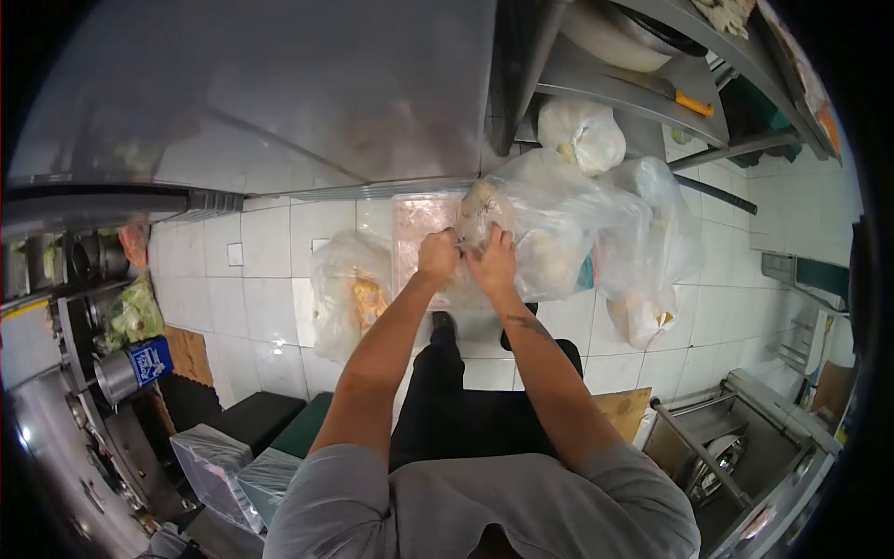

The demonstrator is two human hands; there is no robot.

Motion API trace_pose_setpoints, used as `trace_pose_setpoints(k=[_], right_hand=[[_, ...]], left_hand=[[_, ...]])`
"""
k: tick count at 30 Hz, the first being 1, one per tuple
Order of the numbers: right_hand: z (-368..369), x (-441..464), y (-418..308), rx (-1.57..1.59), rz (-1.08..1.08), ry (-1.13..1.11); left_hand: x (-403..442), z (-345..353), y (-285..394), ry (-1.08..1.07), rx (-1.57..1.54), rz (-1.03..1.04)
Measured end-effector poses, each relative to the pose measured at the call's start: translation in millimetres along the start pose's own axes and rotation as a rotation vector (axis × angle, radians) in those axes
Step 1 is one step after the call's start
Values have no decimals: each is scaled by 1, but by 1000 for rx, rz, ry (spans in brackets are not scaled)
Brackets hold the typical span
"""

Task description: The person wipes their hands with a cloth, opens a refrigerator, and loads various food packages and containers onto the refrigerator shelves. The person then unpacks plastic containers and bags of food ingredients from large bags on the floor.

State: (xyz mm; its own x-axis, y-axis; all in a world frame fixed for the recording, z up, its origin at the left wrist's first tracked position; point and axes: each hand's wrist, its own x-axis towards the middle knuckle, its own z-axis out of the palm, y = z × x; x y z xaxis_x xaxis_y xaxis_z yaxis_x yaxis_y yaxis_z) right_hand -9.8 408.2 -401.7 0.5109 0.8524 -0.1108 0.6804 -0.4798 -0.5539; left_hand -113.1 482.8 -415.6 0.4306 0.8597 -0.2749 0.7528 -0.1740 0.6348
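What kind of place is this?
Probably a commercial or restaurant kitchen: a yellow-handled knife lies on a metal shelf, leafy greens sit at the left, and the floor is pale tile.

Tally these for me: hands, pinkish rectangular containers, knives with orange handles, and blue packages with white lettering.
Hands: 2 (left hand, right hand)
Pinkish rectangular container: 1
Knife with orange handle: 1
Blue package with white lettering: 1
Total: 5

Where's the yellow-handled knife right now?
The knife lies at the upper right of the head view, on a metal shelf, up and right of the bulging white bag.
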Motion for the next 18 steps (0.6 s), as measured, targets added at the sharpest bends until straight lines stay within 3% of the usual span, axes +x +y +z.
trace_pose_setpoints(k=[2, 5, 9, 11, 13, 14, 17, 18], right_hand=[[6, 11, -11, -70, 71, 37], [26, 24, 32, 89, -25, 27], [32, 7, 54, 747, 279, -108], [17, -14, 53, 1229, 448, -194], [-21, -30, 62, 1601, 846, -26], [-29, -35, 76, 1667, 796, 20], [-47, -46, 113, 1808, 695, 120], [-46, -48, 120, 1831, 695, 111]], left_hand=[[-3, -3, -13, 43, 89, 84], [-11, -21, -25, 46, 220, 51], [4, -12, -46, 10, 380, 6], [6, -17, -63, -3, 417, -105], [12, -15, -93, 15, 449, -199], [15, -15, -101, 10, 482, -227], [38, 14, -154, 29, 169, -574], [28, -21, -91, -105, -45, -717]])
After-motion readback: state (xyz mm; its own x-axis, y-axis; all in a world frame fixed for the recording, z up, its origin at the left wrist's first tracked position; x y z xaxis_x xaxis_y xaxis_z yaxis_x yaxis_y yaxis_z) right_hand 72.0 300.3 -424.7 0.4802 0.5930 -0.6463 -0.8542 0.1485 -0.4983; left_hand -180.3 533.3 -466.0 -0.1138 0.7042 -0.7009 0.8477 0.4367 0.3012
